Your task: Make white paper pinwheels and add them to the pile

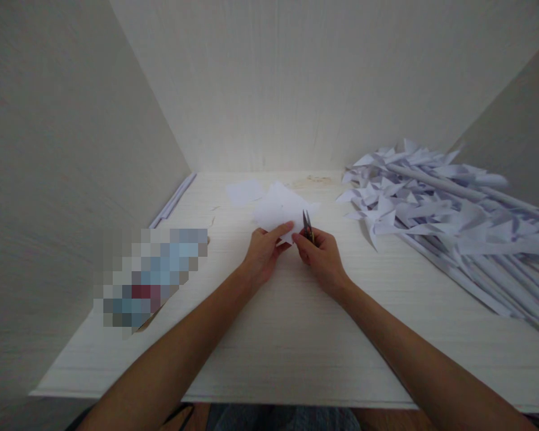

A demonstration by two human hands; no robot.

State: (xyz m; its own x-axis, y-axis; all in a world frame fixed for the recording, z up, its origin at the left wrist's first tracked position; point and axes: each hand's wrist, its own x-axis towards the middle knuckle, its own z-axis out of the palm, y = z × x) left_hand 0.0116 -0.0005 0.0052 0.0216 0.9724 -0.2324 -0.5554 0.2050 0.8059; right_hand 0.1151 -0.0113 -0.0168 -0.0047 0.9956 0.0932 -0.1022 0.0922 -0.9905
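A white sheet of paper (278, 203) is held over the middle of the table, one corner pointing toward me. My left hand (266, 248) is closed on its near edge, thumb on top and fingers beneath. My right hand (320, 257) has a small pair of dark scissors (308, 228) in its grip, blades pointing away from me and slightly apart. The right thumb and fingertip also touch the paper's near corner. Behind the held sheet, to the left, another white square of paper (243, 192) lies flat.
At the right lies a large pile of white paper pinwheels (413, 203) on rolled paper sticks (498, 281). Rolled paper sticks (173, 200) rest along the left wall. A blurred-out item (161, 275) sits at the left. Small paper scraps (213, 215) are scattered nearby. Walls enclose the table (296, 347) on three sides.
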